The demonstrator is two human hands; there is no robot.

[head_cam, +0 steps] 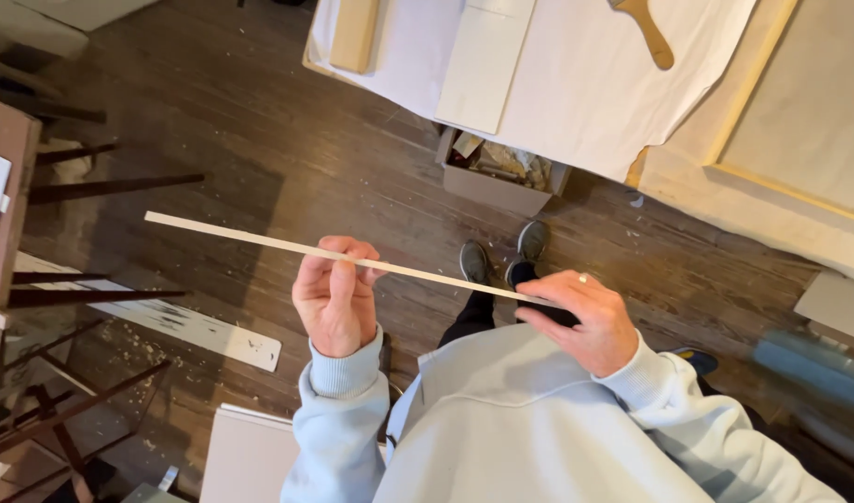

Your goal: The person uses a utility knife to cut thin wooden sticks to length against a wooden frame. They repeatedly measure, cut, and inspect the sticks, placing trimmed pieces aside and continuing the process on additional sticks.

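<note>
Pale wood, thin and long: a strip [287, 244] is held in the air above the dark plank floor [334, 158], carried by nothing but the two hands. The left hand [334, 296] has its grip closed round the strip near the middle, fingers curled over the top and thumb beneath. The right hand [583, 317] pinches the near end, its grip shut on the strip just in front of the light blue sweatshirt [501, 419].

From the left grip the strip runs up and left, well past the hand, with its far end free. It looks like a step of checking or sighting along the strip; any further handling would call for a light, even hold, since so thin a piece would likely bend or snap.

Shoes [501, 256] stand below, and a cloth-covered desk [576, 84] lies beyond.
</note>
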